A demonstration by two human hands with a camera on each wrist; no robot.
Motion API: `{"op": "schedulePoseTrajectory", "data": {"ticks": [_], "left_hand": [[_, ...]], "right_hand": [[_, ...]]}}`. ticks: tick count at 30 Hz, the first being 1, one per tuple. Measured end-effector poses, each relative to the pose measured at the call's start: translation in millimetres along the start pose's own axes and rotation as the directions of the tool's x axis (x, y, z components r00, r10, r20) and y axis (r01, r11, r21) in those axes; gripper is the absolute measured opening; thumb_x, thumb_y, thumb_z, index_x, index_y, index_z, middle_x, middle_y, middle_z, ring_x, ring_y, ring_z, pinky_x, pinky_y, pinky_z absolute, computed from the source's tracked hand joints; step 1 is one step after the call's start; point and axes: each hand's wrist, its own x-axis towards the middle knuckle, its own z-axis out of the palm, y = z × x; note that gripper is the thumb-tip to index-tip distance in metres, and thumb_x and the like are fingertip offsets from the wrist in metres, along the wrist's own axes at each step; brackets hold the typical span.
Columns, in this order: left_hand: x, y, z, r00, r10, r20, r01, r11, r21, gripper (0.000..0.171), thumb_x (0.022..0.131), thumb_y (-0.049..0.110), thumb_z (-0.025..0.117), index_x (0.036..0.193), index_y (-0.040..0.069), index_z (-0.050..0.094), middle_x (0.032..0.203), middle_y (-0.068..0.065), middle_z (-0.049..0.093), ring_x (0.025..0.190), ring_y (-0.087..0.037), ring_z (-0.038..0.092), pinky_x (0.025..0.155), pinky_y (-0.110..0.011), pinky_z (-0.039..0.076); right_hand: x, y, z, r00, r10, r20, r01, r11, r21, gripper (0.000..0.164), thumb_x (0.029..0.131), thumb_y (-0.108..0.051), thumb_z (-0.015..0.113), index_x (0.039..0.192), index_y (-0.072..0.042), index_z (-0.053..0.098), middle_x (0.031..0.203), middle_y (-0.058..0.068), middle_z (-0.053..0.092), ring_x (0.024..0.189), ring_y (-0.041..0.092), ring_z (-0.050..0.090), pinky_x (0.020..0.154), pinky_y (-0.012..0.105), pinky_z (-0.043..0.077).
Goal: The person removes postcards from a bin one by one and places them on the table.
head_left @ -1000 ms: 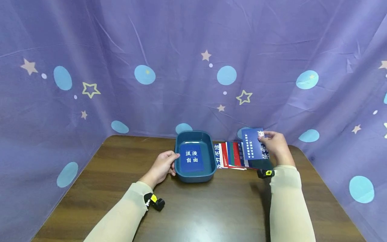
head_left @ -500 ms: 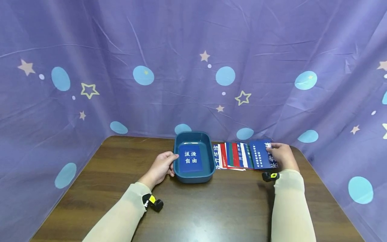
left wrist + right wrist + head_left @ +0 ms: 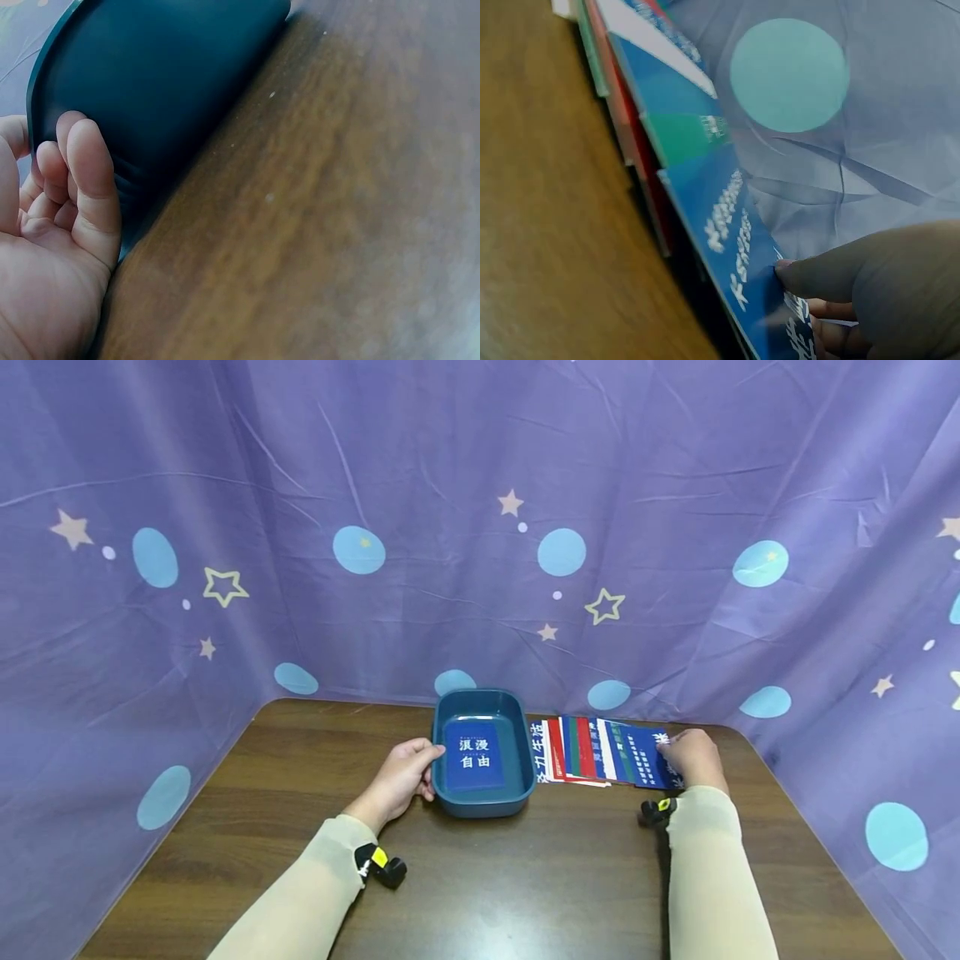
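Note:
My left hand [image 3: 399,779] grips the left rim of a dark teal plastic tray [image 3: 483,808], thumb over the edge and fingers against the outer wall. Inside the tray lies a blue card [image 3: 474,775] with white characters. Over to the right, my right hand [image 3: 696,758] pinches the right edge of another blue card [image 3: 643,758] with white writing. This card lies on the right end of a fanned row of cards [image 3: 586,745] in red, green, white and blue. In the right wrist view the thumb [image 3: 825,276] presses its face; part of the fingers is hidden.
Everything stands on a brown wooden table [image 3: 525,868], near its back edge. Behind and at both sides hangs a purple curtain [image 3: 420,610] with stars and blue dots. The row of cards begins close to the tray's right side.
My right hand has lowered the blue card from above the row onto its right end, moving slightly right. My left hand keeps its grip on the tray.

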Motion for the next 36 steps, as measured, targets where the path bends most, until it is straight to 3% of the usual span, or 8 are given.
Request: {"op": "schedulePoseTrajectory", "data": {"ticks": [8,12,16,21,26,32,36], "left_hand": [[-1.0,-0.1,-0.2,1.0,-0.003,0.006,0.003,1.0,0.0,0.034,0.104,0.022,0.067,0.08,0.001,0.053,0.057,0.0,0.05,0.042,-0.014,0.054,0.038,-0.025,0.052],[-1.2,-0.5,-0.5,1.0,0.008,0.003,-0.008,1.0,-0.01,0.033,0.104,0.02,0.066,0.08,0.002,0.054,0.057,0.0,0.05,0.041,-0.014,0.054,0.038,-0.024,0.051],[-0.8,-0.4,-2.0,1.0,0.003,0.013,-0.003,1.0,-0.014,0.033,0.105,0.02,0.066,0.081,0.001,0.054,0.057,0.0,0.05,0.042,-0.014,0.054,0.038,-0.024,0.052],[0.8,-2.8,-1.4,1.0,0.005,0.011,-0.005,1.0,-0.024,0.035,0.105,0.02,0.066,0.085,-0.005,0.053,0.057,-0.001,0.05,0.042,-0.014,0.055,0.037,-0.024,0.052],[1.3,-2.3,-0.7,1.0,0.0,0.011,0.0,1.0,-0.017,0.034,0.106,0.019,0.064,0.084,-0.004,0.052,0.057,-0.001,0.05,0.042,-0.014,0.055,0.037,-0.025,0.052],[1.4,-2.4,-0.9,1.0,0.005,0.007,-0.005,1.0,-0.026,0.033,0.105,0.018,0.065,0.084,-0.004,0.052,0.056,0.0,0.05,0.041,-0.013,0.055,0.036,-0.024,0.051],[2.6,-3.5,-0.5,1.0,0.01,0.002,-0.01,0.999,-0.035,0.033,0.104,0.018,0.066,0.081,-0.002,0.052,0.056,0.0,0.049,0.04,-0.013,0.054,0.036,-0.024,0.05]], "right_hand": [[-6,-8,-1,1.0,0.019,-0.01,-0.02,0.999,-0.042,0.036,0.095,-0.028,0.07,0.107,0.007,0.074,0.117,0.034,0.072,0.108,0.052,0.066,0.094,0.067,0.056],[-7,-12,-3,1.0,0.02,-0.007,-0.02,1.0,0.011,0.03,0.096,-0.028,0.068,0.098,0.002,0.073,0.107,0.027,0.073,0.101,0.045,0.065,0.089,0.062,0.056],[-6,-25,-7,0.999,-0.048,0.001,0.048,0.996,0.071,0.031,0.1,-0.03,0.066,0.102,0.001,0.072,0.11,0.026,0.072,0.101,0.042,0.064,0.09,0.061,0.056],[-15,-70,-13,0.975,-0.222,0.004,0.22,0.968,0.124,0.04,0.103,-0.03,0.066,0.119,0.006,0.071,0.123,0.033,0.07,0.11,0.046,0.066,0.098,0.063,0.056],[-34,-127,-9,0.929,-0.37,0.009,0.364,0.917,0.163,0.033,0.102,-0.029,0.07,0.117,0.001,0.073,0.109,0.025,0.076,0.093,0.036,0.071,0.08,0.05,0.061],[-57,-187,8,0.871,-0.479,0.113,0.443,0.863,0.243,0.029,0.102,-0.029,0.072,0.116,-0.004,0.073,0.106,0.018,0.076,0.091,0.028,0.07,0.079,0.044,0.061],[-61,-225,23,0.84,-0.512,0.181,0.464,0.85,0.252,0.026,0.1,-0.027,0.075,0.114,-0.005,0.073,0.101,0.015,0.077,0.088,0.03,0.074,0.077,0.043,0.063]]}}
